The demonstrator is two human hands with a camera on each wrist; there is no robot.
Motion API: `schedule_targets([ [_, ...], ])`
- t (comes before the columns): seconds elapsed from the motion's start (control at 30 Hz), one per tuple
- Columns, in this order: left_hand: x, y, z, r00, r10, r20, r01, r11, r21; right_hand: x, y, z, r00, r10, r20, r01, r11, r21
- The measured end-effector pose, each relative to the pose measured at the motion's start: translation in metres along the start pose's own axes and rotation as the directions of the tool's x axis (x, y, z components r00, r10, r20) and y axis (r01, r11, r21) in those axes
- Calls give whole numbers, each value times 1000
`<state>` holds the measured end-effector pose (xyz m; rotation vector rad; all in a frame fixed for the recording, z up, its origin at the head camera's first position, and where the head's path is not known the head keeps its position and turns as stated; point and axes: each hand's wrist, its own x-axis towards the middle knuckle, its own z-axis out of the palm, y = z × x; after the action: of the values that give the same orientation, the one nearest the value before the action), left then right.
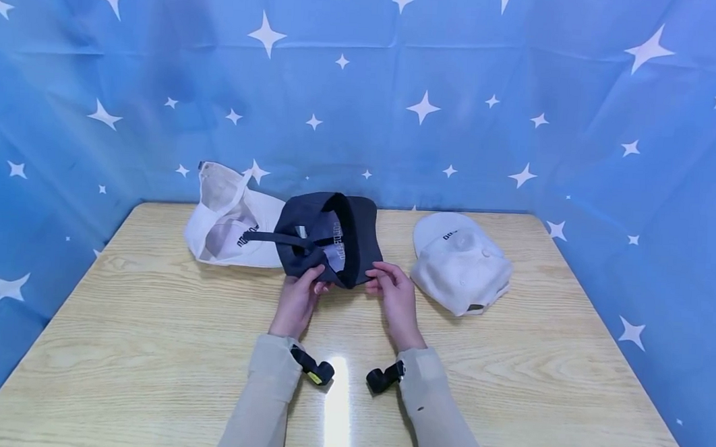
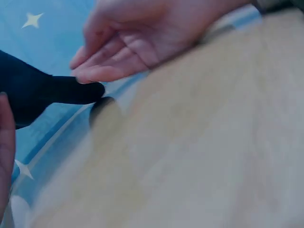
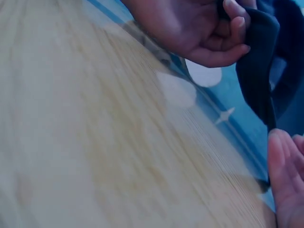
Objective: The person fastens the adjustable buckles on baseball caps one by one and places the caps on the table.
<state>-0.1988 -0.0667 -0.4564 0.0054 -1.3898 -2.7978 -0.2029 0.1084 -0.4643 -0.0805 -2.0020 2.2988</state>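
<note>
A dark navy baseball cap (image 1: 298,213) is in front of me in the head view, its inside showing, its black brim (image 1: 367,224) to the right and its back strap (image 1: 272,238) reaching left. My left hand (image 1: 298,305) pinches the cap's near edge between thumb and fingers; in the right wrist view this left hand (image 3: 204,33) has fingertips curled at the dark fabric. My right hand (image 1: 395,300) touches the brim's near corner with fairly straight fingertips. The left wrist view shows the right hand (image 2: 137,42) just over the brim's end (image 2: 76,90).
A white cap (image 1: 267,212) lies inside-out to view at the left, partly behind the navy cap. Another white cap (image 1: 461,269) sits crown up at the right. The wooden table (image 1: 145,347) ends at a blue starry curtain (image 1: 362,136).
</note>
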Motion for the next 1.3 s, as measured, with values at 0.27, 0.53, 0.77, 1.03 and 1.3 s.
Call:
schedule_targets([
  [0.27, -5, -2, 9, 996, 83, -25, -70, 941, 330, 3, 2, -5, 998, -14, 61, 10, 998, 67],
  [0.53, -3, 3, 7, 989, 131, 63, -143, 784, 604, 4, -3, -10, 990, 3, 139, -48, 946, 319],
  [0.77, -5, 15, 6, 975, 170, 143, -219, 638, 738, 4, -5, -13, 983, -61, 171, -39, 850, 526],
  [1.03, 3, 3, -6, 973, 202, 114, -214, 594, 775, 3, -9, -18, 995, -50, 81, -6, 818, 576],
  [1.3, 5, 1, -13, 998, 62, 24, -62, 738, 672, 6, -10, -20, 993, 44, 107, -98, 817, 569],
])
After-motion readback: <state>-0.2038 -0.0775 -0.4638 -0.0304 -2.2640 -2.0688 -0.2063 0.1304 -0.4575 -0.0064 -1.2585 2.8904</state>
